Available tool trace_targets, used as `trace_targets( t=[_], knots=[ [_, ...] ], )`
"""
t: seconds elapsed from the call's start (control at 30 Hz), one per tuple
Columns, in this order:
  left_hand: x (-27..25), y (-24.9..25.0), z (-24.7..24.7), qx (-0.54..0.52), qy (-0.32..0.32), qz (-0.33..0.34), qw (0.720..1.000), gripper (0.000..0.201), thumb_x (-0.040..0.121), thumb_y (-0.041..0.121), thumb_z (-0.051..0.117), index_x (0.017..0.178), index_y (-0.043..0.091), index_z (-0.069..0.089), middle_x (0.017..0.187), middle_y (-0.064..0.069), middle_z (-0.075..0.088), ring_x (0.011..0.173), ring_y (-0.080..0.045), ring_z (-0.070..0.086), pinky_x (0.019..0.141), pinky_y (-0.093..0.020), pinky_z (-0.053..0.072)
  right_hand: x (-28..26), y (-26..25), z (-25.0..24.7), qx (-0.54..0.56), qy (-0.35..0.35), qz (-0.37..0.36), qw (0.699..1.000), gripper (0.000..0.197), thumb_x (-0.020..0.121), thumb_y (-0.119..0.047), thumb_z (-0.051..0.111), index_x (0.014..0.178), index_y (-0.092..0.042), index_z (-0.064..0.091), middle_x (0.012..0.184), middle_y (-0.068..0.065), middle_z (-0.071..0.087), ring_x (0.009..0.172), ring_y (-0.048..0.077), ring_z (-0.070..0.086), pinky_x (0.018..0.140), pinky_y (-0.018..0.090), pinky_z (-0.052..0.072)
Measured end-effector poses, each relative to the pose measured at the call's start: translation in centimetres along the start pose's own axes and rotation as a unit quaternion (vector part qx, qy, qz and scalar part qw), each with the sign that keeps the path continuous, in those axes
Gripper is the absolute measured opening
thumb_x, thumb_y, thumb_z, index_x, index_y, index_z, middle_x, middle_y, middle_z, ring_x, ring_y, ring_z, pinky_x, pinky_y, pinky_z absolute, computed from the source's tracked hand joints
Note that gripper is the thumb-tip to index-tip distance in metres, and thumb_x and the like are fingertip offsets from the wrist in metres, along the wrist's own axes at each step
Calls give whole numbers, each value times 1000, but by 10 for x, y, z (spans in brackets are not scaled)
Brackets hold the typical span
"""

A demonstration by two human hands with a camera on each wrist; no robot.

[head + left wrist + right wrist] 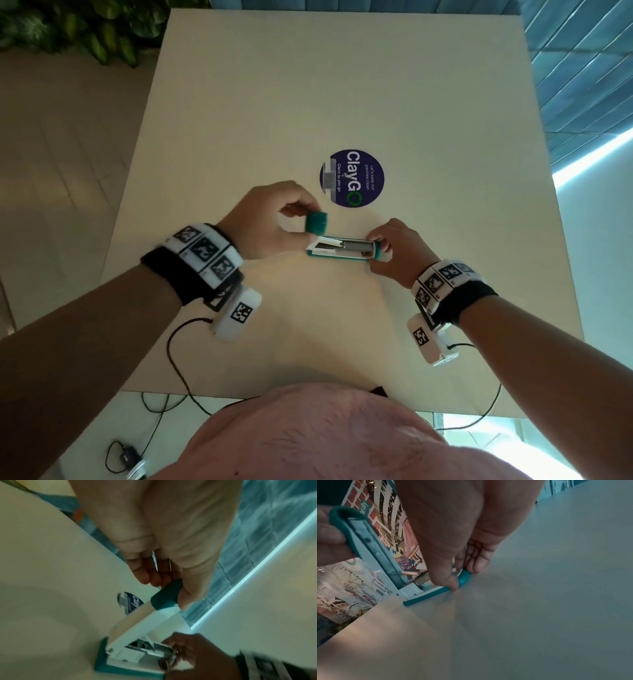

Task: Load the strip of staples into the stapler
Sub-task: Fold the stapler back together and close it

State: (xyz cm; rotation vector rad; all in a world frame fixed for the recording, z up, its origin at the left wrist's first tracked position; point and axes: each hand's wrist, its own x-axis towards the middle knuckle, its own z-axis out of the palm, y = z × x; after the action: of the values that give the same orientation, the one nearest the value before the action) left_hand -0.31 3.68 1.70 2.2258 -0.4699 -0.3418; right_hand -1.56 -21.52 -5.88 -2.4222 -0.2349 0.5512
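Observation:
A teal and white stapler [337, 255] lies on the cream table [342, 96], hinged open. My left hand [303, 219] pinches the teal tip of the raised lid [317, 222] between thumb and fingers, as the left wrist view shows at the lid [167, 595]. My right hand [376, 247] grips the teal front end of the base [464, 577] against the table. The metal magazine [356, 246] lies exposed, with a grey metallic length in its right half. I cannot tell whether that is the staple strip.
A round blue sticker [352, 178] is stuck to the table just beyond the stapler. Cables [178, 370] hang over the table's near edge. A leafy plant [85, 31] stands off the far left corner, and a blue wall [582, 68] runs along the right.

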Motion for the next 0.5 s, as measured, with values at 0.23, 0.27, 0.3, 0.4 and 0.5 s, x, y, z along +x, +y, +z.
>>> trace_targets(
  t=[0.23,0.27,0.3,0.4,0.5],
  knots=[
    [41,13,67,111,-85,40,989,31,71,30,73,99,20,66,92,0,63,83,-14,56,77,-33,50,-1,-2,-1,1,-2,5,1000,37,68,-11,73,103,-12,61,92,-1,48,78,15,50,73,25,41],
    [43,11,72,114,-89,35,989,30,71,29,73,99,19,66,92,-2,64,84,-16,56,76,-35,50,-1,-2,-1,0,-2,6,1000,39,68,-11,73,104,-11,60,92,-1,47,78,15,50,73,25,40],
    [45,10,76,113,-89,32,989,30,70,29,74,98,18,67,92,-3,64,83,-17,56,75,-36,50,-1,-1,0,0,-2,7,1000,40,68,-11,73,106,-10,60,93,-1,47,78,16,50,73,25,40],
    [48,7,78,110,-87,32,990,31,70,30,76,98,17,68,90,-3,64,80,-13,51,72,-32,47,-1,1,0,4,1,6,1000,40,68,-10,73,106,-11,60,93,0,47,78,17,50,73,25,40],
    [48,5,78,114,-92,33,989,33,71,28,75,101,14,68,91,-6,63,82,-16,52,71,-29,41,-1,2,1,14,6,5,1000,36,68,-10,72,102,-11,61,92,1,48,78,18,51,72,26,41]
  ],
)
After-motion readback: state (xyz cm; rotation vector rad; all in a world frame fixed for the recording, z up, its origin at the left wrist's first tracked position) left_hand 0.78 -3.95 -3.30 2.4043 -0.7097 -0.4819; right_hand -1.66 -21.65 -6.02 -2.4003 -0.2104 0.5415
